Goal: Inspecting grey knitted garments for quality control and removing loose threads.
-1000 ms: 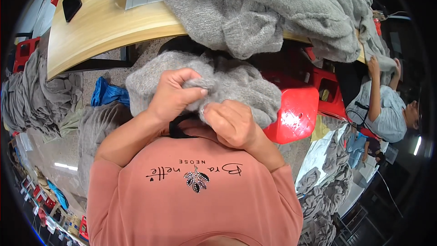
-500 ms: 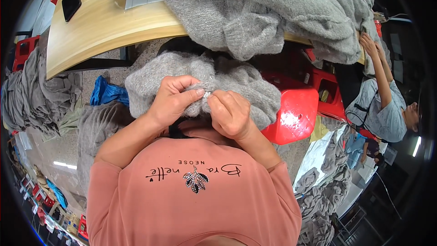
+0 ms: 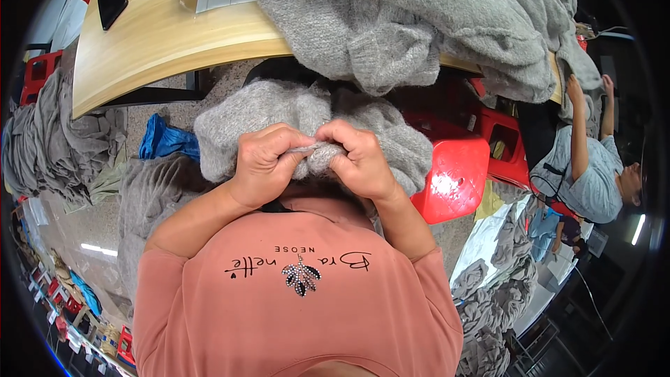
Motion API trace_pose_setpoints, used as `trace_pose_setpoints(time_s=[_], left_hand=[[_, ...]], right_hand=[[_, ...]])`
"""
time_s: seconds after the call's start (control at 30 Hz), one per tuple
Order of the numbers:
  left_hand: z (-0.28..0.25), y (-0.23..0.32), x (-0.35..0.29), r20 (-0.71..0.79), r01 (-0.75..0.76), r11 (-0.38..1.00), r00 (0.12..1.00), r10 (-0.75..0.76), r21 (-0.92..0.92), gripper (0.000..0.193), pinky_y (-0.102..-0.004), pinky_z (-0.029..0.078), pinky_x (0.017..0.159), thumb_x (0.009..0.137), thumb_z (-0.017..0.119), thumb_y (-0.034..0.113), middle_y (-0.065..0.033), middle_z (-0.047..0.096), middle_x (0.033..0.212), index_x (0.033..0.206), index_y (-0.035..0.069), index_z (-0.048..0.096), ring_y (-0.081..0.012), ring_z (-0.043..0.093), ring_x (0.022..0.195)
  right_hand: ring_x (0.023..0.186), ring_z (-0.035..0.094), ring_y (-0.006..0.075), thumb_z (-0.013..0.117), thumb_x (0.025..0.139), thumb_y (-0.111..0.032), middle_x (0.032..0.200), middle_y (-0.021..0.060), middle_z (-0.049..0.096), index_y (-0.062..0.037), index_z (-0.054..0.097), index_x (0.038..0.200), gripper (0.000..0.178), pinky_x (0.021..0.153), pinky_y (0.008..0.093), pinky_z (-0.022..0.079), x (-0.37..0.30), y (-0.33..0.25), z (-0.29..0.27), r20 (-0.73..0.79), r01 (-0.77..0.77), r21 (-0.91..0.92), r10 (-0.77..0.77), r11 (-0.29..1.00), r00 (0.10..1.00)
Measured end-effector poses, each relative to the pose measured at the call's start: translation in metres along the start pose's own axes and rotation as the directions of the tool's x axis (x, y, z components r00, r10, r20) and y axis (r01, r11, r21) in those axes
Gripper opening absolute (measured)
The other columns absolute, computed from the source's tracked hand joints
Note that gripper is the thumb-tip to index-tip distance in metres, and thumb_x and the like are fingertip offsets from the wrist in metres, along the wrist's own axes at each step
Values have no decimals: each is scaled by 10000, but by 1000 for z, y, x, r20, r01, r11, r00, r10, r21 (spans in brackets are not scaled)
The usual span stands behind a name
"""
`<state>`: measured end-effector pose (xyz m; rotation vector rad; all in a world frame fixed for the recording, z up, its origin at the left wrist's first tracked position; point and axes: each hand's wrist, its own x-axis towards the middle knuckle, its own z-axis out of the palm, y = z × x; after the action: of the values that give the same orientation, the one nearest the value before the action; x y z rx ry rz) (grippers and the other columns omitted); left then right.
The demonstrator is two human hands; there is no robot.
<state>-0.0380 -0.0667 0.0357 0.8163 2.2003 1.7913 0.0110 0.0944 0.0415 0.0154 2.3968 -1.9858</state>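
Observation:
A fuzzy grey knit garment (image 3: pixel 237 122) lies bunched up in front of my chest. My left hand (image 3: pixel 269 164) pinches one part of its fabric between thumb and fingers. Close beside it, my right hand (image 3: pixel 359 157) is closed on the same garment, its thumb and index finger gripping a small fold. A bit of gathered knit (image 3: pixel 323 156) shows between the two hands. The undersides of the fingers and the fabric inside them are hidden.
Grey knitwear (image 3: pixel 398 21) covers much of the wooden table (image 3: pixel 174 28) and hangs over its near edge. A black phone (image 3: pixel 112 1) lies at its left. A red stool (image 3: pixel 453 174) stands to my right. At far right, a co-worker (image 3: pixel 583 167) raises both arms beside more knitwear.
My right hand has turned and shifted up, now gripping the fold with thumb and index finger. My left hand has moved slightly. The co-worker's hands have lowered and spread apart.

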Motion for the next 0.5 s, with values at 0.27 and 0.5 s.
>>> trace_pose_setpoints(time_s=[0.27,0.5], left_hand=[[1,0,2,19,-145,983,989,144,109,170,-277,444,490,642,612,-87,-100,572,670,768,25,595,-220,568,567],[1,-1,4,1,-353,906,932,362,235,252,-284,440,453,571,564,-134,-107,558,658,785,-4,569,-232,563,555]], right_hand=[[587,543,223,458,601,67,677,131,535,22,562,824,250,537,280,420,-9,12,5,-34,59,-56,-61,997,998],[549,526,289,494,562,66,650,130,513,8,540,762,213,480,330,429,-13,3,21,-205,185,-311,-256,932,945]])
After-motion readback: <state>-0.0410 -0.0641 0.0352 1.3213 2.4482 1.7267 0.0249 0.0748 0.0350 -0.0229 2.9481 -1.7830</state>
